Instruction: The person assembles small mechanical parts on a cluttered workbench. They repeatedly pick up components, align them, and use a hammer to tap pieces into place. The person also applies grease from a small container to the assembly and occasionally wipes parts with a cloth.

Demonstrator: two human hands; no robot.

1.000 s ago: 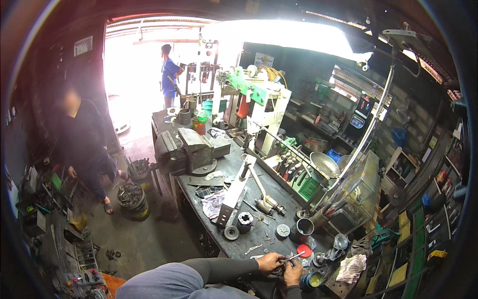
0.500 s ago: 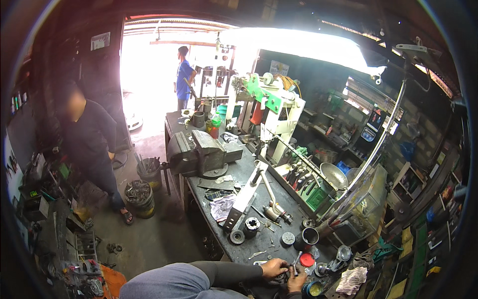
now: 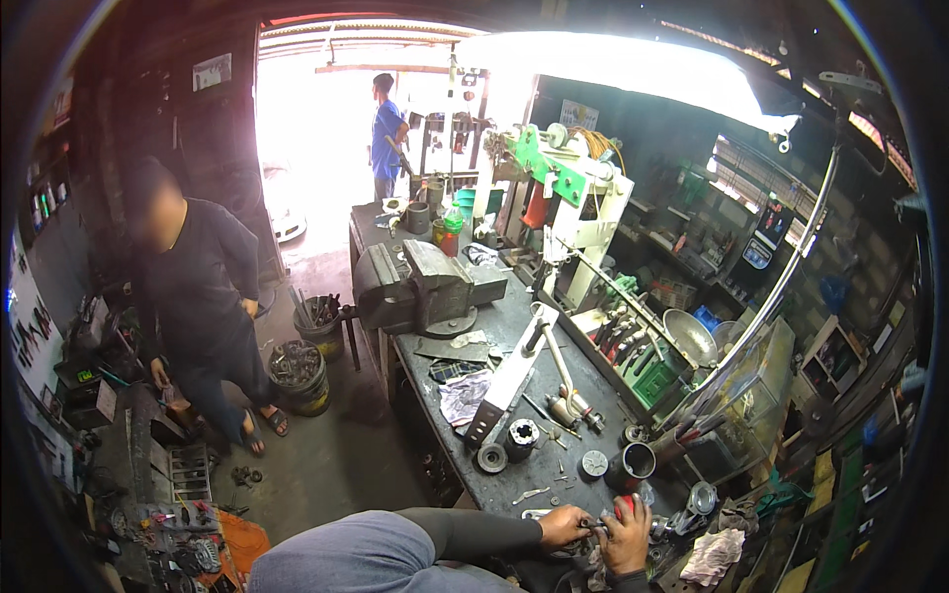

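Both of my hands are close together over the near end of the workbench [image 3: 534, 372]. My left hand [image 3: 561, 528] is closed, its fingertips pinched on a small dark metal part [image 3: 587, 524]. Touching the same spot from the right is my right hand [image 3: 627, 540], its fingers bent around something I cannot make out. A red lid [image 3: 625, 506] is partly covered by the right hand. Just beyond stand a dark metal cylinder [image 3: 633, 465] and a round light metal disc [image 3: 593, 465]. Several small metal pieces lie left of these.
A large bench vise [image 3: 425, 289] and a steel bracket [image 3: 512, 372] occupy the bench. A green-and-white press [image 3: 563, 178] rises beyond it. Left of the bench, buckets of metal scraps [image 3: 299, 378] stand on the floor near a person in dark clothes [image 3: 203, 287]. A crumpled cloth [image 3: 714, 556] lies at right.
My right hand has moved up over the red lid, and the shiny metal rod between my hands no longer shows. The person at left has shifted, and the whole view has swung left.
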